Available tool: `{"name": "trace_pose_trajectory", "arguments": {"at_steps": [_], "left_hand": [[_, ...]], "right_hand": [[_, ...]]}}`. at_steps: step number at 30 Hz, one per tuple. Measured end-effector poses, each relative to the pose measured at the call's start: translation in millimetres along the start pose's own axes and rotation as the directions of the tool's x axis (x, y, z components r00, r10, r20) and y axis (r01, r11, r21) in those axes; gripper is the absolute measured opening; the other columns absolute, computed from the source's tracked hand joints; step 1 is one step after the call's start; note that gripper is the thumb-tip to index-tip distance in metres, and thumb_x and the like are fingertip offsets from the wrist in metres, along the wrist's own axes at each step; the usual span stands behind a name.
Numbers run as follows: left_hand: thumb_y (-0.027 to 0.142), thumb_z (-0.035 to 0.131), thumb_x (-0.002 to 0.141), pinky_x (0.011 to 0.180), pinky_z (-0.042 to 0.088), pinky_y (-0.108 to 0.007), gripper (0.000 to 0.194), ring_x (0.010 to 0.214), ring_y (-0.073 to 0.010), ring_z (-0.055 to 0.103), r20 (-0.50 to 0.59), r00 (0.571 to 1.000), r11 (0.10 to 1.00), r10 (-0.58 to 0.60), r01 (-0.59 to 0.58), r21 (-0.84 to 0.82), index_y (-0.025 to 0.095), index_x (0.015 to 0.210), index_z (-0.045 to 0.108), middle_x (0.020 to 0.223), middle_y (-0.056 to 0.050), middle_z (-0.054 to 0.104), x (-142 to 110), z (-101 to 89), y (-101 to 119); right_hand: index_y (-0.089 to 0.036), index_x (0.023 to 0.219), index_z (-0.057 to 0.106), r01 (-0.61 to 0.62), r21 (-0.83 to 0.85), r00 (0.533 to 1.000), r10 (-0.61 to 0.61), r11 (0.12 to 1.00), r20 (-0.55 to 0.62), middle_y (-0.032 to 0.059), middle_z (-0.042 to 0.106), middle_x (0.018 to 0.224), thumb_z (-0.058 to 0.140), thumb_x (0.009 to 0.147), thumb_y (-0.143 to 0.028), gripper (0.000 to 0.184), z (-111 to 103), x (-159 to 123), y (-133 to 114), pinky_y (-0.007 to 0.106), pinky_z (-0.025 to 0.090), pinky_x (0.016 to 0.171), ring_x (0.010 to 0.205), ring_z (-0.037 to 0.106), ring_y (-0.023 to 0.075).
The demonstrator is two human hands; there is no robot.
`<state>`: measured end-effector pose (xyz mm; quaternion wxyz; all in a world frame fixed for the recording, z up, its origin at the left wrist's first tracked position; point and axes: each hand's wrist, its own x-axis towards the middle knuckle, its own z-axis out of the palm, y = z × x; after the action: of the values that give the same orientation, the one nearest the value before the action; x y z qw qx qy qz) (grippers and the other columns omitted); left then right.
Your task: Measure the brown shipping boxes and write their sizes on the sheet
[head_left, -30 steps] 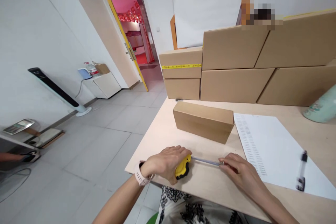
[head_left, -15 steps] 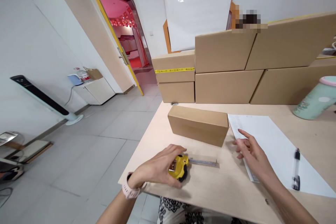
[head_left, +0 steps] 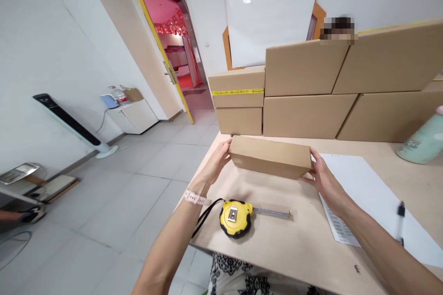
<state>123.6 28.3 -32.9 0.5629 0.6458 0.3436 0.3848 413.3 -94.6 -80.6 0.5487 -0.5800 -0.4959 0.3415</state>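
Note:
A long, low cardboard box (head_left: 270, 159) is gripped at its two ends between my hands, at the far side of the tabletop. My left hand (head_left: 218, 160) presses on its left end, and my right hand (head_left: 321, 175) closes on its right end, some fingers hidden behind the cardboard. Nearer to me lies a yellow and black tape measure (head_left: 235, 219), its short length of blade (head_left: 273, 212) drawn out to the right and its black strap (head_left: 206, 215) trailing left under my wrist. To the right, a printed sheet of paper (head_left: 363, 193) bears a pen (head_left: 400, 221).
Several larger cardboard boxes (head_left: 308, 115) are stacked along the back of the table (head_left: 277, 249). A mint-green tumbler (head_left: 420, 140) stands at the right. Behind the boxes shows part of a person's head (head_left: 339, 30). Floor lies beyond the table's left edge.
My left hand has let go of the tape measure and moved up to the box's left end. My right hand has taken the right end. The box has tilted.

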Motion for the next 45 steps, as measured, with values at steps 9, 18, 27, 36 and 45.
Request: {"name": "trace_pose_trajectory", "arguments": {"at_steps": [9, 18, 27, 36, 45], "left_hand": [[0.055, 0.051, 0.092, 0.118, 0.025, -0.046, 0.046, 0.138, -0.0262, 0.042, 0.005, 0.999, 0.996, -0.048, 0.048, 0.073, 0.021, 0.123, 0.054, 0.141, -0.011, 0.055, -67, -12.5, -13], [0.052, 0.054, 0.09, 0.115, 0.029, -0.053, 0.065, 0.142, -0.0289, 0.035, -0.081, 0.993, 0.909, -0.082, 0.108, 0.402, 0.022, 0.143, 0.033, 0.153, -0.015, 0.04, -102, 16.2, -6], [0.046, 0.052, 0.092, 0.114, 0.04, -0.04, 0.055, 0.139, -0.0222, 0.039, 0.513, 0.81, 0.707, 0.282, -0.538, 0.46, 0.02, 0.139, 0.041, 0.143, -0.008, 0.053, -146, 162.8, -53], [0.049, 0.05, 0.091, 0.122, 0.019, -0.048, 0.08, 0.146, -0.0378, 0.022, 0.777, 0.559, 0.123, 0.29, -0.827, 0.549, -0.01, 0.143, 0.031, 0.153, -0.03, 0.032, -133, 244.7, -65], [0.034, 0.042, 0.095, 0.117, 0.026, -0.057, 0.062, 0.141, -0.0419, 0.033, 0.739, 0.603, 0.04, 0.302, -0.782, 0.622, -0.006, 0.142, 0.037, 0.148, -0.029, 0.04, -131, 248.0, -79]], "right_hand": [[-0.031, 0.119, 0.046, -0.022, 0.067, 0.999, 0.025, 0.997, -0.044, 0.0083, 0.041, 0.154, 0.052, 0.088, -0.062, 0.043, -1, -20, 28, 0.041, 0.043, 0.107, 0.139, 0.042, 0.0233], [-0.026, 0.117, 0.053, 0.0, -0.261, 0.997, -0.019, 0.965, -0.073, 0.0143, 0.054, 0.141, 0.055, 0.085, -0.059, 0.045, -12, -43, 30, 0.041, 0.053, 0.087, 0.119, 0.06, 0.028], [-0.029, 0.067, 0.047, -0.56, -0.793, 0.822, 0.042, 0.24, -0.568, 0.0142, 0.065, 0.057, 0.042, 0.085, -0.066, 0.042, -126, -82, 27, 0.042, 0.037, 0.045, 0.05, 0.061, 0.0338], [-0.024, 0.087, 0.062, -0.381, -0.837, 0.924, 0.14, 0.393, -0.356, 0.0055, 0.071, 0.065, 0.047, 0.08, -0.034, 0.019, -144, -84, 61, 0.04, 0.046, 0.057, 0.061, 0.067, 0.0302], [-0.026, 0.106, 0.066, -0.183, -0.281, 0.899, 0.045, 0.942, -0.436, 0.0065, 0.075, 0.104, 0.068, 0.078, -0.051, 0.037, -124, -130, 4, 0.037, 0.053, 0.084, 0.099, 0.069, 0.0265]]}}
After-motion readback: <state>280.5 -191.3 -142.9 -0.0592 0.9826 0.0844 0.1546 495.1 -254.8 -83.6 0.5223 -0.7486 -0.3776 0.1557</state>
